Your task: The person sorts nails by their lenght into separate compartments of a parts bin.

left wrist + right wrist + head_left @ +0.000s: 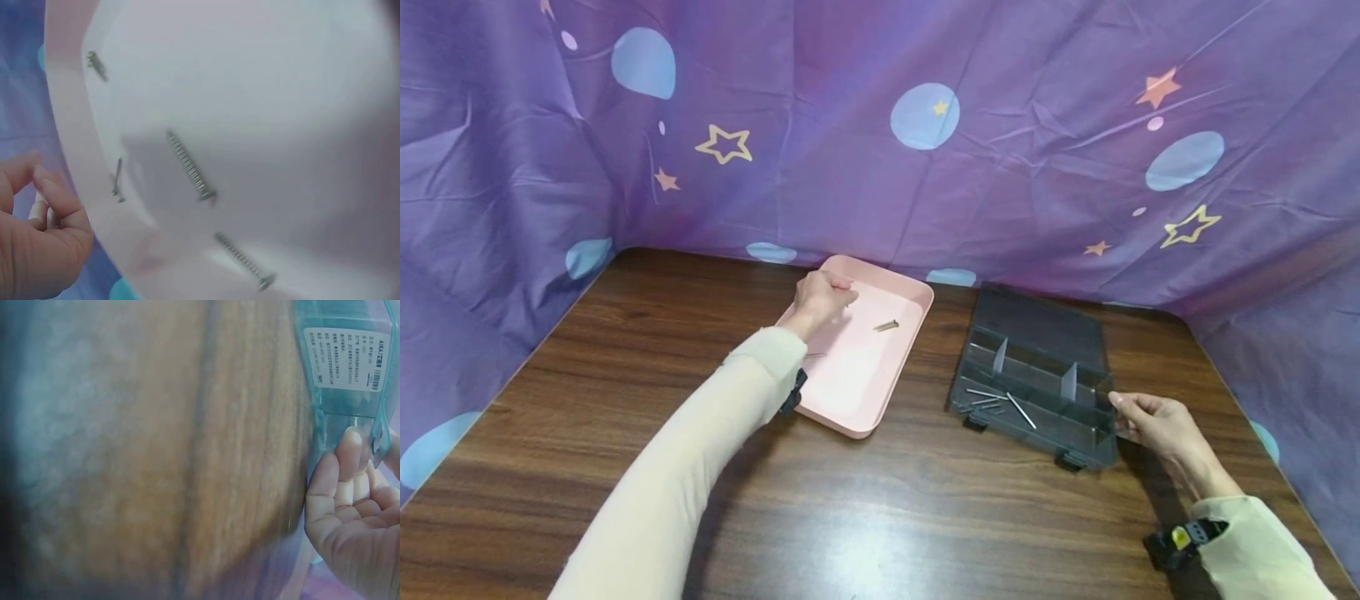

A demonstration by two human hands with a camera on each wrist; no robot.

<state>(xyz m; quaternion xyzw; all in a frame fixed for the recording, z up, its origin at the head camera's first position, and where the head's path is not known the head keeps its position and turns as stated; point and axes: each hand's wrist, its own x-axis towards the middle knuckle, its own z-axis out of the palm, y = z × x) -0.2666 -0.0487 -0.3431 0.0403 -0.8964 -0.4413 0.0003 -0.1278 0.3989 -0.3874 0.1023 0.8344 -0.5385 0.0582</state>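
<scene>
My left hand [824,298] is over the far left part of a pink tray [880,408], fingers bent and thumb close to the forefinger. Whether its fingertips pinch anything is unclear. Several screws lie in the tray; the left wrist view shows a long screw [190,167] and another screw [245,261] beside it. On the right, my right hand [1161,429] grips the right edge of a dark see-through compartment box [1037,437] between thumb and fingers. In the box's front compartment lie several thin metal screws [1021,411].
The box's lid [1045,325] lies folded back toward the cloth, and two latches face the front. Small dividers [1069,382] split the back row. A purple patterned curtain [850,183] closes off the back of the wooden table [760,517].
</scene>
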